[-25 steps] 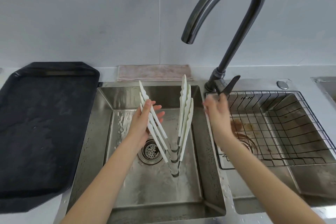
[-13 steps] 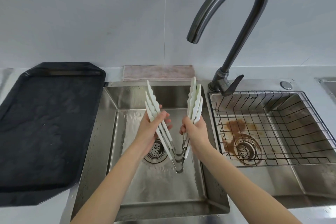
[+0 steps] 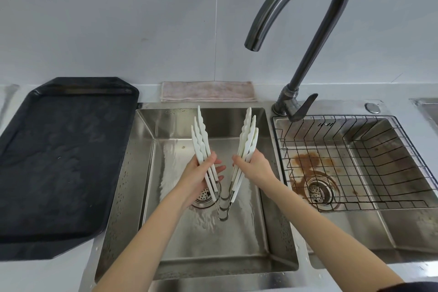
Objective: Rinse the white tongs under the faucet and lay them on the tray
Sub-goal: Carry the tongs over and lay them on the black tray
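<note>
Now both hands grasp the white tongs (image 3: pixel 222 156) over the sink (image 3: pixel 279 197): left hand (image 3: pixel 199 176) at 9 o'clock, right hand (image 3: pixel 254 168) at 3, tips pointing to 12.

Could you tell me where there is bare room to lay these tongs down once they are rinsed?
The black tray, left of the left basin, is bare all over. The cloth fills the ledge behind. Over the basin it is crowded: both hands, left and right, hold the white tongs there. A wire rack fills the right basin.
</note>
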Demonstrator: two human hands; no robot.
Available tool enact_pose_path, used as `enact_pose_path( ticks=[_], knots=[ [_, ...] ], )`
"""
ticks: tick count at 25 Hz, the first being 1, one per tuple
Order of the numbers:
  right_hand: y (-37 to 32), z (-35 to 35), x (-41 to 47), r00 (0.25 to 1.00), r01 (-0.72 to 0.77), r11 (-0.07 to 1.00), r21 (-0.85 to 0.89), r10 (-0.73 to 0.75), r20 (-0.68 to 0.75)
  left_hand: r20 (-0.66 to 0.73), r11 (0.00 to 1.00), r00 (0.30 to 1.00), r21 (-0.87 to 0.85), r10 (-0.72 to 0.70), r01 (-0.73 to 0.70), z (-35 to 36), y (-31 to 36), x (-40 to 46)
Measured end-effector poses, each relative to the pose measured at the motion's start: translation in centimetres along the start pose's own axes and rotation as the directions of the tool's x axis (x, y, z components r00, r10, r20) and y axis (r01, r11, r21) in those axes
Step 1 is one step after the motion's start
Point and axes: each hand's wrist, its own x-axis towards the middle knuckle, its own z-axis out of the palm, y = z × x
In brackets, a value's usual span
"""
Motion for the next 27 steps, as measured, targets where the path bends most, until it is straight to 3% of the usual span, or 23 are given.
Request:
enact_pose_path(
  ticks=[4, 11, 16, 20, 27],
  knots=[
    [-0.1, -0.1, 0.1, 0.999, -0.025, 0.999, -0.038, 0.026, 0.031, -0.019, 0.995, 1.0, 0.096, 0.01, -0.009, -0.4, 0.1, -0.1],
    [-2.1, 1.5, 1.9, 0.983, -0.143, 0.983, 0.113, 0.128, 0.131, -0.053, 0.938, 0.987, 0.325, 0.149, -0.124, -2.3, 3.4, -1.0],
    [-6.0, 4.7, 2.6, 0.986, -0.08, 0.991, 0.108, 0.062, 0.156, -0.129, 0.866, 0.945, 0.454, 0.299, -0.212, -5.7, 7.1, -1.8],
    [-10.2, 7.6, 2.8, 0.975, -0.026, 0.996, 0.091, 0.005, 0.221, -0.192, 0.777, 0.905, 0.597, 0.379, -0.199, -9.8, 9.8, -2.1],
    [-16.9, 13.9, 3.6, 0.967, 0.067, 0.997, -0.027, -0.058, 0.248, -0.28, 0.821, 0.886, 0.545, 0.371, -0.172, -17.0, 14.3, -2.0]
  ],
)
